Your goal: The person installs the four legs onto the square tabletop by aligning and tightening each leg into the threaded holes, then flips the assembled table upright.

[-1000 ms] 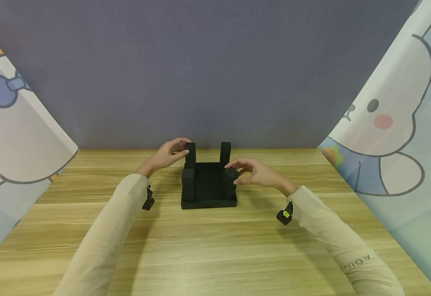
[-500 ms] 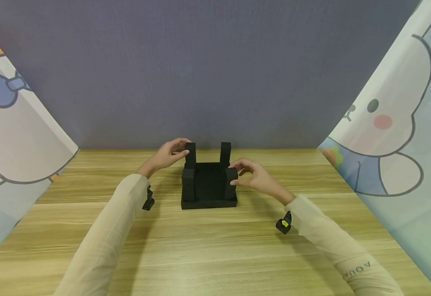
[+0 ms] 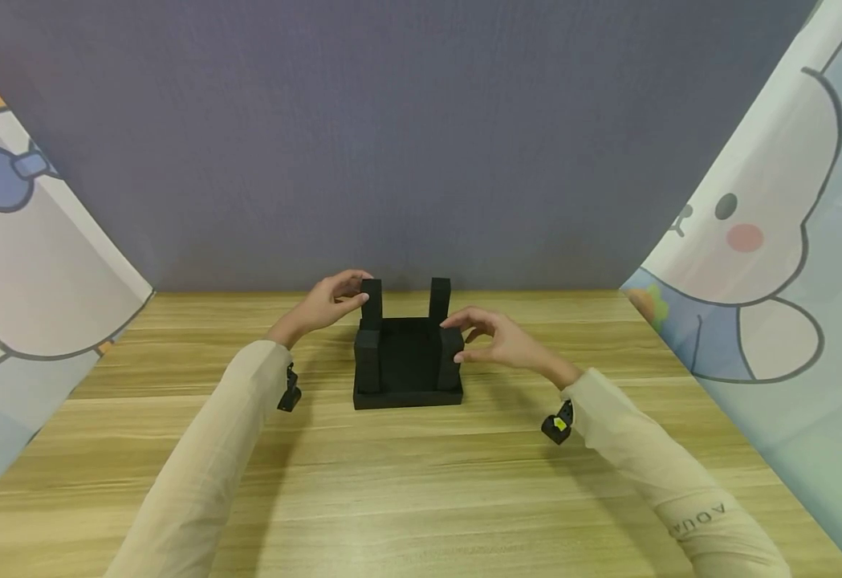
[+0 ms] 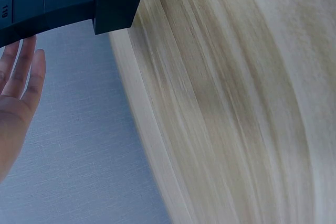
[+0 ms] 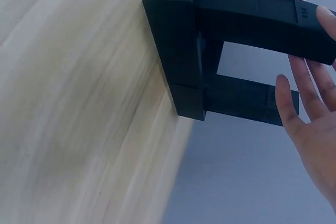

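A black square base [image 3: 408, 399] stands on the wooden table with several black block posts upright at its corners. My left hand [image 3: 327, 303] pinches the back left post [image 3: 372, 309] near its top, thumb on the near side and fingers behind. At the front right post [image 3: 449, 363], my right hand [image 3: 496, 341] holds the upper end between thumb and fingertips. In the right wrist view this post [image 5: 247, 11] joins the base at its lower end, and fingers show behind it. The front left post [image 3: 368, 361] and back right post [image 3: 439, 301] stand untouched.
The wooden table [image 3: 406, 490] runs back to a grey-blue panel [image 3: 406, 144]. Cartoon-printed sheets flank it at left [image 3: 45, 241] and right [image 3: 767, 257]. Small black wrist devices hang by each cuff, the left one [image 3: 290, 391] and the right one [image 3: 556, 423].
The front right post, turned and leaning a second ago, now stands straighter in line with the base. My right hand dipped slightly, then rose again. My left hand has stayed in place.
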`<act>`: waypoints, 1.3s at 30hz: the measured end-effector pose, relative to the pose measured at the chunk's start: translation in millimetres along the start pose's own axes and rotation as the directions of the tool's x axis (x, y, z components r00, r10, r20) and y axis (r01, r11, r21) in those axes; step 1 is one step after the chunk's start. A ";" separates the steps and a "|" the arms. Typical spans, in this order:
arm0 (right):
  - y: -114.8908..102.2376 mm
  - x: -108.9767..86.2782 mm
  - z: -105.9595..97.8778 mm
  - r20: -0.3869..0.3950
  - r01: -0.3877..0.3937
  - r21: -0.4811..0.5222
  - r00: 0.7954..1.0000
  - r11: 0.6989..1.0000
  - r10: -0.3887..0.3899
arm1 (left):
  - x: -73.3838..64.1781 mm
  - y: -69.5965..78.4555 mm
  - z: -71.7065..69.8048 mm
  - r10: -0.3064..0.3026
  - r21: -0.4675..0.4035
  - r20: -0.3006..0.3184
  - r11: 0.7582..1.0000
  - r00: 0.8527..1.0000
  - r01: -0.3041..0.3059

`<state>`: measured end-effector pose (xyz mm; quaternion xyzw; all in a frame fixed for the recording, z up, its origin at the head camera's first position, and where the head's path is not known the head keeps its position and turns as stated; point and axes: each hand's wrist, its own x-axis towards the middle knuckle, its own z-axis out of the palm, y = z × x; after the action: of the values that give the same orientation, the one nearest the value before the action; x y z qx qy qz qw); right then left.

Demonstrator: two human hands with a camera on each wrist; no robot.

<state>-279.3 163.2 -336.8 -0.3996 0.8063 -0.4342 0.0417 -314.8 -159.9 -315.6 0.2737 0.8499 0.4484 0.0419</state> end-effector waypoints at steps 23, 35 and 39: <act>-10.2 -3.7 6.8 -0.096 0.012 -0.019 0.995 1.000 -0.014 | 12.1 -33.2 1.2 0.016 0.019 -0.022 1.000 1.000 -0.016; 3.3 6.4 -8.6 0.139 0.023 0.104 0.990 0.994 -0.038 | 12.1 -34.9 0.9 0.018 0.015 -0.021 1.000 1.000 -0.017; 2.0 6.3 -8.0 0.132 0.008 0.103 0.991 0.995 -0.022 | 12.9 -35.9 0.9 0.025 0.013 -0.023 1.000 0.999 -0.025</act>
<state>-288.1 164.8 -331.5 -0.4310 0.7753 -0.4477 0.1126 -340.8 -168.9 -342.1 0.2793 0.8496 0.4467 0.0247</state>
